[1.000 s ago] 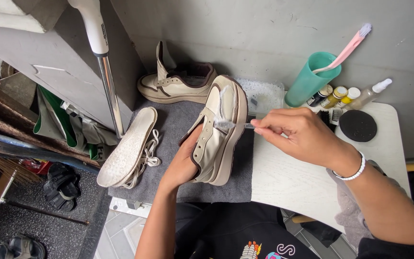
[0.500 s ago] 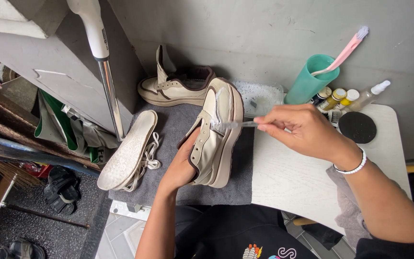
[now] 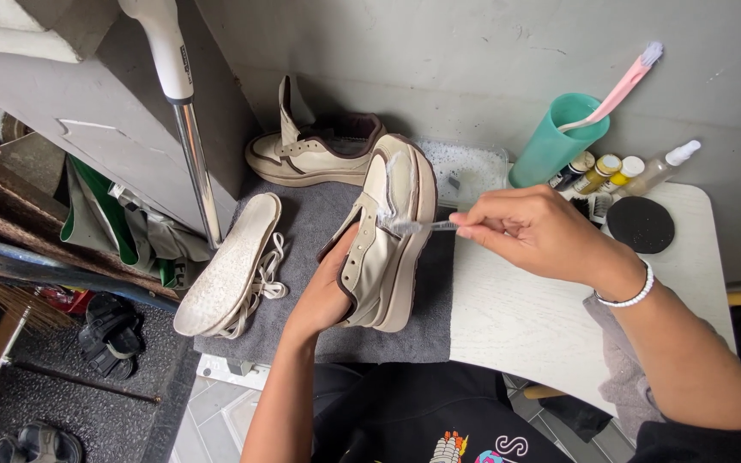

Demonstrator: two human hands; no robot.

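The cream sneaker [image 3: 385, 249] stands tilted on the grey towel [image 3: 319, 257] at the table's centre. The left hand [image 3: 323, 296], at 7 o'clock of it, has its fingers inside the opening. The right hand [image 3: 538, 231], at 3 o'clock, pinches a small brush [image 3: 418, 226] against the foamy toe. The shoe looks light, its upper soft and its sole stiff; wet foam may make it slippery, so the collar gives the best hold.

cream shoe [image 3: 385, 249] with dark brown trim, white foam on it. second shoe [image 3: 315, 150] cream and brown too. grey towel [image 3: 319, 223] on white counter [image 3: 525, 317]. off-white insole [image 3: 229, 264], white laces [image 3: 266, 279]. teal cup [image 3: 557, 141], pink toothbrush [image 3: 619, 81]. black round pad [image 3: 640, 225]. yellow-capped bottles [image 3: 598, 171]. white bead bracelet [image 3: 630, 296].
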